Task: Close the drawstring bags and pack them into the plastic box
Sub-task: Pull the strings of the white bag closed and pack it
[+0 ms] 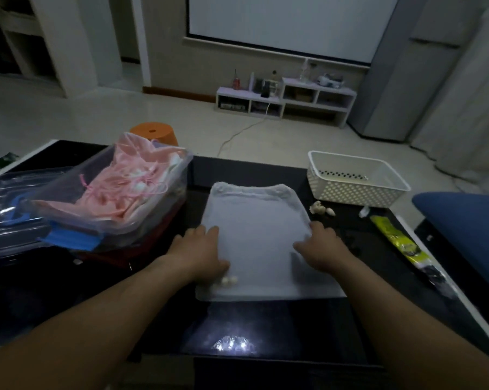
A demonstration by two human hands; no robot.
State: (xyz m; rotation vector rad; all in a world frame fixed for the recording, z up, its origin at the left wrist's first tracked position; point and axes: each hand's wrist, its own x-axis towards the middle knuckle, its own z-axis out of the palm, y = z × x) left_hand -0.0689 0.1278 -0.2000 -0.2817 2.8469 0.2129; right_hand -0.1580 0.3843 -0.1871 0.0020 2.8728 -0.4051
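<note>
Drawstring bag (254, 237) flat on table (308, 327).
Left hand (201, 249) and right hand (318, 246) press its side edges, fingers flat, gripping nothing.

Bare arms
I am showing left grip (202, 250) and right grip (319, 247) uncovered, both forearms running bare to the frame edge.
</note>
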